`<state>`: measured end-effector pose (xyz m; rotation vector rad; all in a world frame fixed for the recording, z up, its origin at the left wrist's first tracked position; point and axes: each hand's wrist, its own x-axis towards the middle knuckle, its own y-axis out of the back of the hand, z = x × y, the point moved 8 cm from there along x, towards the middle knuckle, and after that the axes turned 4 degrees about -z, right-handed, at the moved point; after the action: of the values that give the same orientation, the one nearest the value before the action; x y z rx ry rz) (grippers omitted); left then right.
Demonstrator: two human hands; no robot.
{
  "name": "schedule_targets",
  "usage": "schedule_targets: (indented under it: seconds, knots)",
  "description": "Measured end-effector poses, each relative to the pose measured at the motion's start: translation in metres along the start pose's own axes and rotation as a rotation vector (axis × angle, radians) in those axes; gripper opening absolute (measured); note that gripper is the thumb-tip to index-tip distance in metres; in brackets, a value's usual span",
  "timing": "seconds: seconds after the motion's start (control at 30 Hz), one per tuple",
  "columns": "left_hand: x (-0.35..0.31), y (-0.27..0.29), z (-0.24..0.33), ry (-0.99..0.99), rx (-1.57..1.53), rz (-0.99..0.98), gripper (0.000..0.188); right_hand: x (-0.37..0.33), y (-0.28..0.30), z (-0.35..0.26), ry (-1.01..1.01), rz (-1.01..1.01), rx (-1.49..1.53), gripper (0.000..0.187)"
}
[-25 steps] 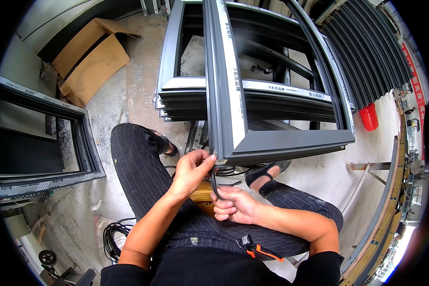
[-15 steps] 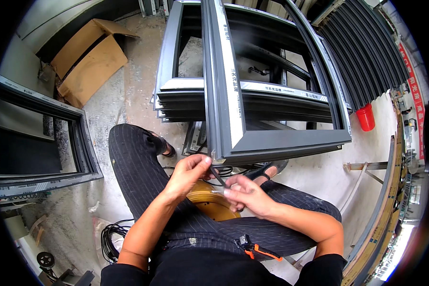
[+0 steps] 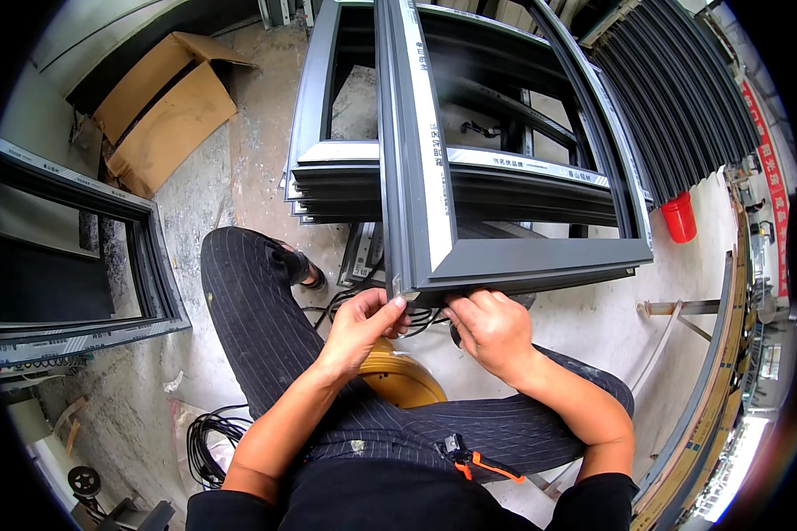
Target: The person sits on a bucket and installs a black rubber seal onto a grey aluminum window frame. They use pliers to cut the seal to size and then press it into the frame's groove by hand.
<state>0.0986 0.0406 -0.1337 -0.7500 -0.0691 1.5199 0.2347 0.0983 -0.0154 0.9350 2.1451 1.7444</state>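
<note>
A dark grey window frame [image 3: 540,260] with mitred corners and white protective film lies on top of a stack of similar frames, its near edge toward me. At its near left corner my left hand [image 3: 363,329] is closed, the thumb tip pressed against the corner and the fingers curled below. Farther right, my right hand [image 3: 494,334] is closed too, its bent fingers touching the underside of the near edge. Whatever the fingers pinch is hidden by them and by the frame.
Under my hands stands a yellow drum [image 3: 403,376]. Orange-handled pliers [image 3: 483,465] rest on my lap. More frames [image 3: 80,257] lean at left, near an open cardboard box [image 3: 173,119]. A red bucket [image 3: 679,218] stands at right beside dark profiles [image 3: 673,88]. Black cable [image 3: 212,447] lies coiled on the floor.
Both hands have moved up to the frame's near edge, the right one also to the right. The thin dark strip stretched between them earlier no longer shows.
</note>
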Motion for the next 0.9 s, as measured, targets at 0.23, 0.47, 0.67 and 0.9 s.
schedule_targets:
  seconds: [0.23, 0.47, 0.67, 0.9]
  knots:
    - [0.005, 0.001, -0.005, -0.106, 0.091, 0.086, 0.024, 0.003, -0.002, 0.000, 0.019, -0.005, -0.020, 0.008]
    - [0.009, -0.022, -0.036, 0.005, -0.253, 0.059, 0.032, -0.002, -0.014, 0.003, -0.017, -0.059, -0.025, 0.013]
    - [0.016, -0.021, -0.027, -0.117, -0.239, 0.097, 0.023, -0.007, -0.011, 0.008, -0.038, -0.090, -0.032, 0.019]
    - [-0.004, 0.058, 0.023, -0.206, -0.181, 0.302, 0.018, -0.071, 0.037, 0.085, -0.389, -0.228, 0.284, 0.036]
